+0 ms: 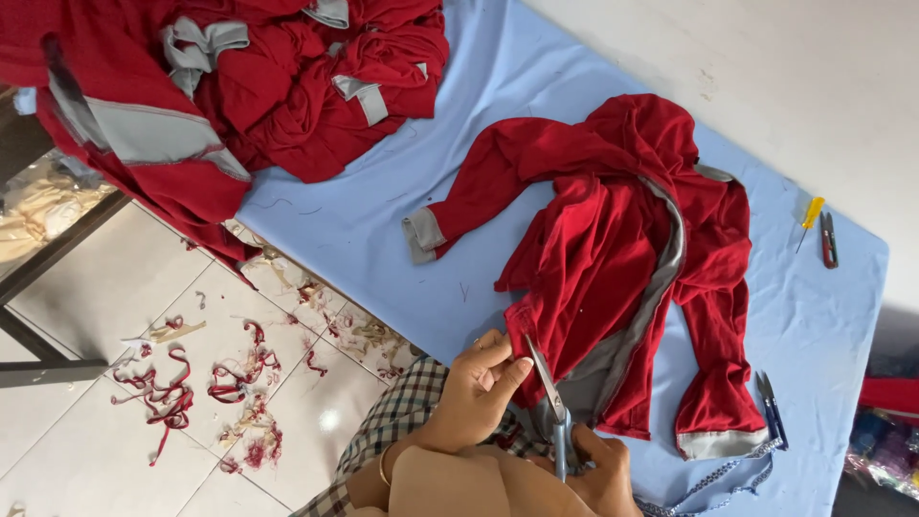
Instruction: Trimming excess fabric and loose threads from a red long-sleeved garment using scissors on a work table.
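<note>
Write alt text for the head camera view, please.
A person's right hand works scissors along the edge of a red garment with grey trim on a blue-covered table, the left hand steadying the fabric. More red garments are piled nearby.

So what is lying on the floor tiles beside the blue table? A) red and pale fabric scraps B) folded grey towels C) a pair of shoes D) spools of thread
A: thin red and pale fabric scraps are strewn over the white floor tiles, beside the blue table.
</note>
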